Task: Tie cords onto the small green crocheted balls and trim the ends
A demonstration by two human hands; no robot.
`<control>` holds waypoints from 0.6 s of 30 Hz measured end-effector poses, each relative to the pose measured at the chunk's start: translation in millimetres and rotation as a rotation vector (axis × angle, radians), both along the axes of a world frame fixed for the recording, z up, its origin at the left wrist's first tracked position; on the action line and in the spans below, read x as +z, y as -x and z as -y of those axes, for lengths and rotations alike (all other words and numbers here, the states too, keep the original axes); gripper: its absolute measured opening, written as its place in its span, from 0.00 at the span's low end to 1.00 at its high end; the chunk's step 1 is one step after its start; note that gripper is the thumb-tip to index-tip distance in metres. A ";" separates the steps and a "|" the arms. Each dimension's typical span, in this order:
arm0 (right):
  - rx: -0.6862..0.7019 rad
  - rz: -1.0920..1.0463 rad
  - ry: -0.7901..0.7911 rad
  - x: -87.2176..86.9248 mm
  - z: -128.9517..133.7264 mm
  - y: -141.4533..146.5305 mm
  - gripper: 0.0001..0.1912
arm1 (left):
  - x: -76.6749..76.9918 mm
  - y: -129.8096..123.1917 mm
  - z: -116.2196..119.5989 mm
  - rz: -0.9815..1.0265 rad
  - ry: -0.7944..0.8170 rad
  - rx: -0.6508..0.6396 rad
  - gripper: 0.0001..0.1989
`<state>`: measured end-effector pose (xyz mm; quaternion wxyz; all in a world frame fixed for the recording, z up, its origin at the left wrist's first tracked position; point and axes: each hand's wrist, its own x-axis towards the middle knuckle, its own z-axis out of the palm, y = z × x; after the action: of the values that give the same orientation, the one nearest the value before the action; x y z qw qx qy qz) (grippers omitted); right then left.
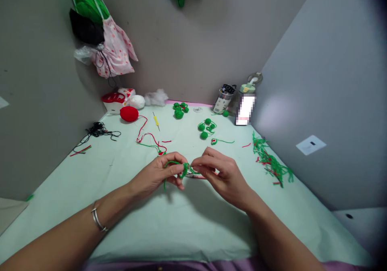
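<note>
My left hand [169, 170] pinches a small green crocheted piece [183, 171] between thumb and fingers, with a loose green strand hanging below it. Close beside it on the right, my right hand [219, 172] has its fingertips pressed together on green yarn [192, 169] that runs from the piece; whether a thin tool is also in them I cannot make out. Under the hands, partly hidden, lies something with a red edge [199, 176]. Just beyond my left hand is a small red and green piece [162, 153] with yarn tails.
A red yarn ball [129, 114], a yellow-handled hook [156, 121] and black cord [98, 130] lie to the left. Green crocheted balls [204, 135] sit farther back. Green and red yarn scraps [273, 164] line the right. A pen holder [223, 100], bottle [248, 87] and phone [245, 110] stand behind.
</note>
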<state>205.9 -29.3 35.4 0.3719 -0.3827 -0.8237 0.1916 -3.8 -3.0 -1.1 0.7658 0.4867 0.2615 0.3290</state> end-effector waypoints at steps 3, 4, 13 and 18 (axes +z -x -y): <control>0.008 0.009 0.005 1.3 -1.3 -3.3 0.09 | 2.1 0.4 0.2 0.012 -0.004 0.008 0.08; 0.011 0.010 0.008 1.5 -1.6 -4.3 0.09 | 3.0 0.6 0.2 0.019 -0.007 0.007 0.08; 0.045 0.026 0.018 2.7 -0.3 -5.8 0.10 | -0.7 3.7 -1.7 -0.020 -0.053 -0.020 0.09; 0.046 -0.013 0.050 -0.4 -0.1 -1.7 0.07 | -3.2 3.8 -0.7 -0.033 -0.060 -0.041 0.08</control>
<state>207.6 -29.3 34.9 0.3631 -0.3715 -0.8248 0.2233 -7.6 -2.3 -4.3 0.7532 0.5199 0.2540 0.3127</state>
